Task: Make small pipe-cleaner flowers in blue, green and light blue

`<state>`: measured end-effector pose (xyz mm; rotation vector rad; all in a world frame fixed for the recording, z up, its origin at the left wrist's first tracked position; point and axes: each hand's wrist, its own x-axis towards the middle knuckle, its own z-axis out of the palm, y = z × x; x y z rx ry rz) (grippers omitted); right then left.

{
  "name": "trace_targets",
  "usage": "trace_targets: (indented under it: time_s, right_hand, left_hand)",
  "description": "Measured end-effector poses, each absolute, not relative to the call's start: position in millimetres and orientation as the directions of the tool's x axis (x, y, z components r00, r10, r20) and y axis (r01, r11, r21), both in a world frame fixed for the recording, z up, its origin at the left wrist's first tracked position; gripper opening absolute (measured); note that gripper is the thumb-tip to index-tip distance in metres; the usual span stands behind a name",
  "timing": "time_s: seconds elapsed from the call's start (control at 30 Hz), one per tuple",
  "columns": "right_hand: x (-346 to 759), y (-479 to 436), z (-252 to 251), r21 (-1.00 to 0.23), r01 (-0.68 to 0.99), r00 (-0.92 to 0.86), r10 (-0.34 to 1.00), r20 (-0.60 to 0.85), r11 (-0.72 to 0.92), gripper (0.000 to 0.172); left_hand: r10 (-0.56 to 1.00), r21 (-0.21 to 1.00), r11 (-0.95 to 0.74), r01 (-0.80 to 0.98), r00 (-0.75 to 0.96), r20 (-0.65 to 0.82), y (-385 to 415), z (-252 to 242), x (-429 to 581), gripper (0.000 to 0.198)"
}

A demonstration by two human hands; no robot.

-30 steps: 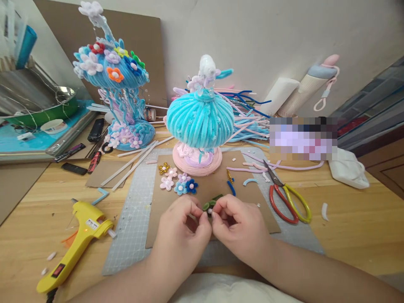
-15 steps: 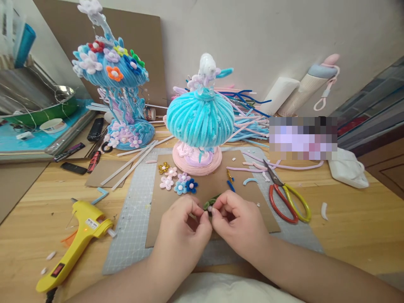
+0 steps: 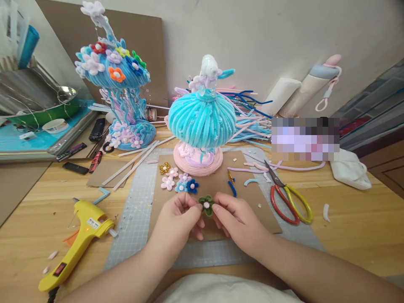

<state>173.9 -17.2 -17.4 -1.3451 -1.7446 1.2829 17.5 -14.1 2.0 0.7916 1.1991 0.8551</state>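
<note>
Two big fuzzy pipe-cleaner sculptures point(image 3: 202, 122) loom behind the cardboard sheet point(image 3: 252, 206), glue gun point(image 3: 80, 240) left, scissors point(image 3: 288, 195) right. Both hands, left hand point(image 3: 176, 221) and right hand point(image 3: 236, 219), pinch the tiny green flower point(image 3: 206, 205) between fingertips, just above the cardboard.

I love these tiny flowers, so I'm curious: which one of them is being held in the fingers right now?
The green flower with a pale pink centre, pinched between the left hand and right hand. The other small flowers, white, pink, blue and gold, lie untouched on the cardboard sheet.
</note>
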Motion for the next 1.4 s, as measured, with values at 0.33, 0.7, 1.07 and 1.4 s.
trace_targets:
  time_s: [0.33,0.7,1.07,1.4]
  right_hand:
    - [174.1,-19.3,-13.3,-0.875,0.461,-0.314,0.95,-0.006,0.146,0.028]
    - [173.1,-20.2,-11.2,-0.839,0.514,-0.318,0.948,0.009,0.181,0.026]
    - [172.8,-21.2,-11.7,-0.87,0.47,-0.31,0.951,-0.006,0.148,0.027]
    - [173.3,-19.9,-11.4,-0.894,0.435,-0.322,0.946,-0.04,0.11,0.029]
  left_hand:
    - [0.853,0.88,0.473,-0.04,0.272,-0.446,-13.1,6.3,19.5,0.026]
    - [0.844,0.886,0.462,0.041,0.285,-0.454,-13.9,5.3,16.6,0.023]
    - [0.831,0.858,0.51,-0.07,0.301,-0.469,-12.6,7.0,16.7,0.02]
    - [0.835,0.875,0.485,0.0,0.297,-0.463,-12.6,3.1,16.5,0.023]
